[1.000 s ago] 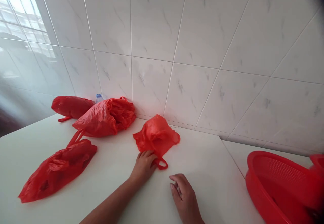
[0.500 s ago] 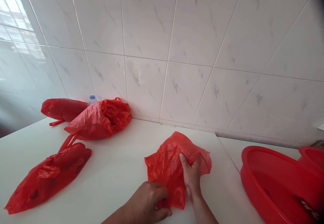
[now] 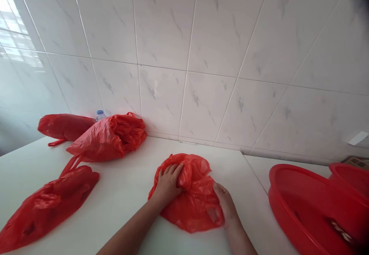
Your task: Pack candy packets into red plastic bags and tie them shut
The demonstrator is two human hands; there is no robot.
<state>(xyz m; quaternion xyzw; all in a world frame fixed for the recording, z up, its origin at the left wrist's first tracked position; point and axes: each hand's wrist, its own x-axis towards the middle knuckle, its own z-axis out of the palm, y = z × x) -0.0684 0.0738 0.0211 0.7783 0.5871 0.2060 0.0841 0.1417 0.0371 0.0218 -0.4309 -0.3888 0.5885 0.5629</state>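
Note:
A crumpled red plastic bag (image 3: 196,209) is spread on the white tabletop in front of me. My left hand (image 3: 168,184) lies over its left part, fingers stretched out and apart on the plastic, with the thumb partly lost among the folds. At the right side of the bag, my right hand (image 3: 226,203) pinches the edge between thumb and fingers; some of those fingers are hidden. I cannot see anything inside the bag.
Left on the white table (image 3: 121,201) lie a filled red bag (image 3: 52,205), a bulky red bag (image 3: 106,137) and another red bag (image 3: 67,126). A blue-capped bottle (image 3: 100,115) stands behind them. Red plastic baskets (image 3: 276,185) are at right, before the tiled wall (image 3: 161,93).
My left hand has moved from the bag's near edge up onto its left part, fingers now spread. The right hand has shifted to the right edge. The bag is wider and rounder.

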